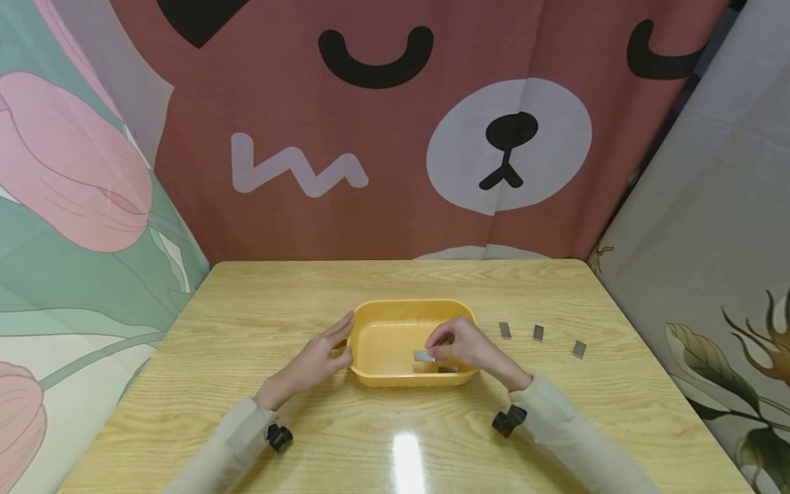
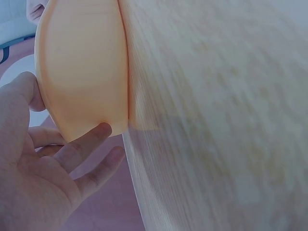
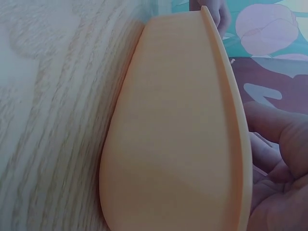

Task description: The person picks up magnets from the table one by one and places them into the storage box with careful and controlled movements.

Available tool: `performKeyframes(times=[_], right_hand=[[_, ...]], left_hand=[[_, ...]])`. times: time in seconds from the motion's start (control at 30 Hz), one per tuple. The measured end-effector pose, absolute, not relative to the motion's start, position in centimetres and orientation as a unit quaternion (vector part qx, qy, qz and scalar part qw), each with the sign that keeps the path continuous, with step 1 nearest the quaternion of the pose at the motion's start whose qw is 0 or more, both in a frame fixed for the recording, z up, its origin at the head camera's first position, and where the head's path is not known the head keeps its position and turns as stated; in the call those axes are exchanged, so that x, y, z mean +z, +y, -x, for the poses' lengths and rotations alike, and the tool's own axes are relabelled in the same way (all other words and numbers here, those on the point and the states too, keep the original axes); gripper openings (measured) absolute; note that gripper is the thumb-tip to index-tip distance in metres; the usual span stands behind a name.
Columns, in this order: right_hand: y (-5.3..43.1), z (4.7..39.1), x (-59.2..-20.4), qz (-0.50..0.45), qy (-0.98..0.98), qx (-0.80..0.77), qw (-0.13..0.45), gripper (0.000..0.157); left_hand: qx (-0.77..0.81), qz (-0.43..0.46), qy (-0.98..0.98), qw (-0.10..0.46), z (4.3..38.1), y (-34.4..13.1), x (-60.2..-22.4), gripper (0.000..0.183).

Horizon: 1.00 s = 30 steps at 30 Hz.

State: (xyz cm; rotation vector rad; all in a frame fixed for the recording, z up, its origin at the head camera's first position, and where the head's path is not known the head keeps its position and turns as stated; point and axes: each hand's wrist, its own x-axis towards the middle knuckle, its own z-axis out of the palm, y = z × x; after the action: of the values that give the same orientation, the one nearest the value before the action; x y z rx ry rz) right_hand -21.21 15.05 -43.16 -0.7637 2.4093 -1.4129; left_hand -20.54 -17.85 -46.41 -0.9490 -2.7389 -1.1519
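Observation:
A yellow plastic basin (image 1: 382, 377), low and rectangular with rounded corners, sits on the wooden table. My left hand (image 1: 313, 360) rests against its left end. In the left wrist view the fingers (image 2: 79, 149) lie loosely extended along the outside wall. My right hand (image 1: 459, 342) reaches in over the right side, pinching a small flat grey rectangular piece (image 1: 423, 356) between thumb and fingertips. Below that hand, a brownish flat piece (image 1: 448, 369) lies inside the basin. The basin's wall (image 3: 173, 120) hides the pinched piece in the right wrist view.
Three small dark rectangular pieces lie spaced out right of the basin: a near one (image 1: 505, 331), a middle one (image 1: 539, 333) and a far-right one (image 1: 579, 350). A curtain with a bear's face (image 1: 395, 226) hangs behind the table (image 1: 265, 302). Patterned curtains flank both sides.

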Motion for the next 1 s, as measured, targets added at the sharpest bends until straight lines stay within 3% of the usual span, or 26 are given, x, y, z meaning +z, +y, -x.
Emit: performKeyframes(times=[1.0], right_hand=[[12.0,21.4,-43.4,0.272,0.821,-0.484,0.132,0.005]], left_hand=[[-0.375,0.299,-0.877,-0.002,20.5,-17.8,-46.3,0.060]])
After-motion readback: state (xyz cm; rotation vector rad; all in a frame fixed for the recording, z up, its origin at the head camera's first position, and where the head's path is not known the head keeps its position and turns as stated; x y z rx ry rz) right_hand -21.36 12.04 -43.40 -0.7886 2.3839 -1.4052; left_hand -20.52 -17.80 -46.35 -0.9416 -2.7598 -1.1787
